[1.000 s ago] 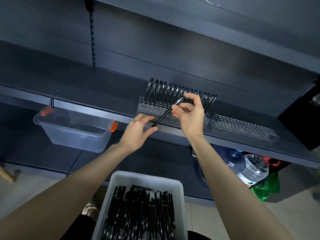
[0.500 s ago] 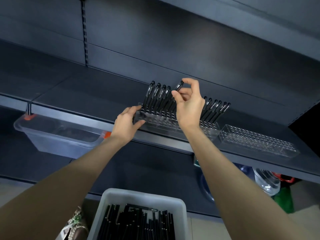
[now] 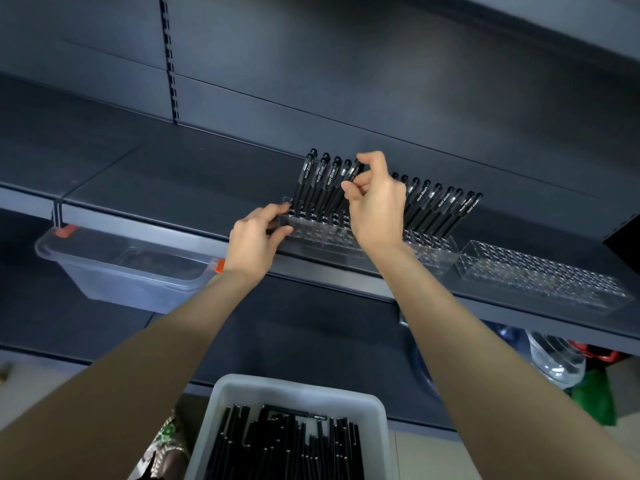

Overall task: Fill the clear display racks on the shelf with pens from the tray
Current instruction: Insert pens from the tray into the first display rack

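A clear display rack (image 3: 429, 247) stands on the dark shelf (image 3: 145, 174), with several black pens upright in its back rows. My right hand (image 3: 375, 206) pinches the top of one black pen (image 3: 354, 173) that stands in the rack beside the others. My left hand (image 3: 256, 237) grips the rack's left front corner. A second clear rack (image 3: 540, 282), with no pens in it, sits to the right. The white tray (image 3: 294, 389) full of black pens is below, near me.
A clear plastic bin (image 3: 121, 271) with orange clips sits on the lower shelf at left. Water bottles (image 3: 557, 358) and a green bag (image 3: 595, 393) lie on the floor at lower right. A dark box edge (image 3: 627, 230) is at far right.
My right hand carried the pen from a slant in front of the rack up to the back row and stood it in a hole. My left hand moved onto the rack's corner.
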`<state>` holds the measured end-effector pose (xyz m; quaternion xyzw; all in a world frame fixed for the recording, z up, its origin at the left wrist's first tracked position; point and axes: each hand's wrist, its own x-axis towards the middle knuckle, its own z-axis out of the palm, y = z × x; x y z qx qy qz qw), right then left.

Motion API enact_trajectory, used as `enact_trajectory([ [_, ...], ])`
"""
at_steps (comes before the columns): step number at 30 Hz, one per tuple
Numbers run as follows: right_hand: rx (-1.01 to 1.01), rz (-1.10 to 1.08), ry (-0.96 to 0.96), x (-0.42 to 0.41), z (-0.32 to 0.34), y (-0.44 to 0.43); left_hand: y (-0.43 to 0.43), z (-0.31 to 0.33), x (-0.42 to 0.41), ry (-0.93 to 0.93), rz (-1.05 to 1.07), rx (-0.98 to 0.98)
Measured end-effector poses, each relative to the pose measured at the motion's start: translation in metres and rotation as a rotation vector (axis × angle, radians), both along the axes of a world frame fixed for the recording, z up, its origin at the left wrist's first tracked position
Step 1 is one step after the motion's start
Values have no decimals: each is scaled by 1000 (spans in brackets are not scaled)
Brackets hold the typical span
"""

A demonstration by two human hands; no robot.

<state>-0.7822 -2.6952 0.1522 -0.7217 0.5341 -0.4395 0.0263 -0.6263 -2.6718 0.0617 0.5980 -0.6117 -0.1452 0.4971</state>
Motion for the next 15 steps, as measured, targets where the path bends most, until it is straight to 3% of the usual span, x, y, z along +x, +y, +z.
enact_trajectory([
  [8,136,30,117,3,7,-3,0,0,0,1,1,1],
  [15,107,1,48,7,-6,-3,-3,-2,2,-29,-7,11],
])
